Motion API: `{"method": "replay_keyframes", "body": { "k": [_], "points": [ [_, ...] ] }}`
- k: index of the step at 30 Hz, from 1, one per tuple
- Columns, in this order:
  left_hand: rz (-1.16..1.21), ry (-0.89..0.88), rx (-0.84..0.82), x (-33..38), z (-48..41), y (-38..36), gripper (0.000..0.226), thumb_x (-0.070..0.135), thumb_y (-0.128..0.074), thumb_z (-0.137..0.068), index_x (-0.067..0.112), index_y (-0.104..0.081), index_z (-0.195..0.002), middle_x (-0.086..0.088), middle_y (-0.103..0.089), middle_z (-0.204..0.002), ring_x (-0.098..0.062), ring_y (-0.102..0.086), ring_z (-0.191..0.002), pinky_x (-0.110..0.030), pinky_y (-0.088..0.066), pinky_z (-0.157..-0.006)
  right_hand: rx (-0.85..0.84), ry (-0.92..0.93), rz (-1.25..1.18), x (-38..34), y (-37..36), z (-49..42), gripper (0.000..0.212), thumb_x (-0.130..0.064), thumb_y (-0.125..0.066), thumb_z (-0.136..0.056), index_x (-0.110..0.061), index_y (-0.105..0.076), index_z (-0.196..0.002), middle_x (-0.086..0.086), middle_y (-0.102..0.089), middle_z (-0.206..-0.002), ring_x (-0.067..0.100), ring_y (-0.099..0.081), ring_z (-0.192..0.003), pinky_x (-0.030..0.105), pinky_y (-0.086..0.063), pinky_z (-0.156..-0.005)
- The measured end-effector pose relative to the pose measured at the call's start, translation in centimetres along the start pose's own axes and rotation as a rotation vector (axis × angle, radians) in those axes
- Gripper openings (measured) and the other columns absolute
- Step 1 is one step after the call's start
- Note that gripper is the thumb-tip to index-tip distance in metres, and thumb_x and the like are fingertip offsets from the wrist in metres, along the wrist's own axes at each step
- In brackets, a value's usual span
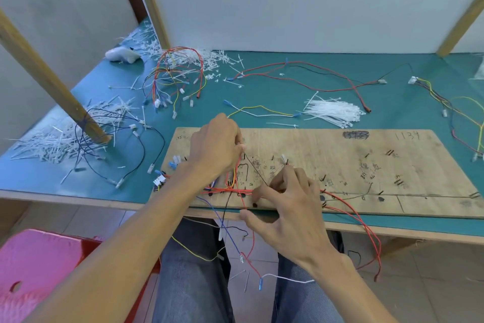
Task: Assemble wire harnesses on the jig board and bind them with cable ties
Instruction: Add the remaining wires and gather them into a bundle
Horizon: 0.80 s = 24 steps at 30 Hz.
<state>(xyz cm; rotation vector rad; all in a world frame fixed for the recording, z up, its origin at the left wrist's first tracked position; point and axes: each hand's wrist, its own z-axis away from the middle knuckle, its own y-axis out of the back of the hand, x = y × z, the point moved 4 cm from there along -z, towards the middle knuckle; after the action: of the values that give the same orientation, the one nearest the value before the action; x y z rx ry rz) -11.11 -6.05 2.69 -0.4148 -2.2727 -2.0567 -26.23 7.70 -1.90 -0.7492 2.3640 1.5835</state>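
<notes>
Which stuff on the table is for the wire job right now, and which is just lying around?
In the job: jig board, red wires on it, black wire in the left hand, bundle of cable ties.
Lying about: cut tie scraps, looped wire bundle at the back, pink stool.

Workshop: jig board [340,165], loose wires [301,79], cable ties [332,113].

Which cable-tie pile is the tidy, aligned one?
The cable-tie bundle just behind the jig board: its ties lie aligned; the left pile and back pile are scattered.
</notes>
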Motion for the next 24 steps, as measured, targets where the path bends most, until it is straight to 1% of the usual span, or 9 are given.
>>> {"method": "replay_keyframes", "body": {
  "k": [4, 7, 10, 11, 14, 17, 20, 22, 24],
  "points": [
    [-0.065, 0.009, -0.049, 0.3, -0.1, 0.3, 0.013, 0.03, -0.078, -0.087, 0.026, -0.075, -0.075, 0.005, -0.054, -0.099, -0.025, -0.058, -0.083, -0.036, -0.042, -0.066, -0.049, 0.015, -0.028, 0.2, 0.2, 0.1, 0.014, -0.05, -0.072, -0.082, -0.04, -0.067, -0.091, -0.009, -0.039, -0.099, 0.016, -0.044, -0.099, 0.041, -0.033, -0.084],
    [-0.071, -0.018, -0.134, 0.6, -0.3, 0.8, 0.009, 0.019, -0.073, -0.084, 0.025, -0.079, -0.078, 0.004, -0.066, -0.096, -0.026, -0.066, -0.09, -0.036, -0.052, -0.07, -0.147, 0.05, -0.069, 0.9, 0.5, 0.3, 0.011, -0.048, -0.07, -0.086, -0.042, -0.068, -0.094, -0.009, -0.04, -0.104, 0.014, -0.044, -0.106, 0.04, -0.031, -0.088],
    [-0.029, -0.086, -0.252, 0.6, -0.6, 1.1, 0.006, 0.023, -0.077, -0.084, 0.025, -0.082, -0.083, 0.004, -0.074, -0.096, -0.023, -0.068, -0.097, -0.038, -0.059, -0.081, -0.263, 0.095, -0.103, 1.5, 0.9, 0.4, 0.011, -0.047, -0.068, -0.088, -0.043, -0.068, -0.098, -0.009, -0.037, -0.108, 0.015, -0.043, -0.113, 0.038, -0.027, -0.092],
    [-0.011, -0.119, -0.292, 0.5, -0.6, 1.2, 0.003, 0.027, -0.08, -0.085, 0.026, -0.083, -0.084, 0.004, -0.074, -0.097, -0.021, -0.068, -0.098, -0.037, -0.058, -0.084, -0.287, 0.104, -0.117, 1.5, 1.0, 0.3, 0.011, -0.045, -0.068, -0.087, -0.043, -0.067, -0.098, -0.008, -0.037, -0.109, 0.015, -0.044, -0.114, 0.037, -0.026, -0.093],
    [0.031, -0.252, -0.373, 0.2, -0.4, 1.5, 0.013, 0.036, -0.086, -0.084, 0.027, -0.085, -0.093, 0.004, -0.07, -0.101, -0.017, -0.061, -0.105, -0.032, -0.051, -0.087, -0.334, 0.126, -0.145, 1.7, 1.2, 0.1, 0.012, -0.04, -0.071, -0.085, -0.041, -0.067, -0.097, -0.008, -0.036, -0.109, 0.015, -0.043, -0.116, 0.039, -0.029, -0.097],
    [-0.074, -0.376, -0.288, 0.3, 0.4, 1.6, 0.019, 0.042, -0.085, -0.084, 0.03, -0.083, -0.099, 0.01, -0.056, -0.102, -0.014, -0.048, -0.11, -0.041, -0.05, -0.088, -0.364, 0.131, -0.189, 2.0, 1.3, 0.0, 0.01, -0.036, -0.072, -0.085, -0.038, -0.066, -0.093, -0.008, -0.036, -0.111, 0.015, -0.042, -0.119, 0.042, -0.034, -0.102],
    [-0.205, -0.481, -0.164, 0.6, 1.4, 1.5, 0.022, 0.048, -0.076, -0.09, 0.033, -0.081, -0.106, 0.015, -0.046, -0.1, -0.014, -0.041, -0.109, -0.033, -0.038, -0.083, -0.385, 0.1, -0.242, 2.3, 1.3, 0.1, 0.006, -0.038, -0.071, -0.085, -0.038, -0.067, -0.09, -0.009, -0.036, -0.115, 0.017, -0.042, -0.122, 0.04, -0.034, -0.105],
    [-0.293, -0.529, -0.087, 0.8, 2.0, 1.2, 0.025, 0.051, -0.069, -0.094, 0.033, -0.079, -0.109, 0.014, -0.049, -0.105, -0.015, -0.039, -0.112, -0.032, -0.032, -0.08, -0.385, 0.074, -0.28, 2.4, 1.3, 0.1, 0.005, -0.039, -0.072, -0.086, -0.037, -0.068, -0.088, -0.011, -0.037, -0.117, 0.015, -0.041, -0.123, 0.038, -0.035, -0.106],
    [-0.337, -0.526, -0.027, 0.8, 2.3, 1.0, 0.027, 0.052, -0.066, -0.096, 0.031, -0.078, -0.109, 0.011, -0.052, -0.111, -0.018, -0.04, -0.115, -0.032, -0.028, -0.08, -0.376, 0.05, -0.338, 2.5, 1.5, 0.1, 0.005, -0.037, -0.074, -0.086, -0.035, -0.069, -0.086, -0.012, -0.039, -0.118, 0.013, -0.042, -0.125, 0.035, -0.037, -0.106]
  ]
}}
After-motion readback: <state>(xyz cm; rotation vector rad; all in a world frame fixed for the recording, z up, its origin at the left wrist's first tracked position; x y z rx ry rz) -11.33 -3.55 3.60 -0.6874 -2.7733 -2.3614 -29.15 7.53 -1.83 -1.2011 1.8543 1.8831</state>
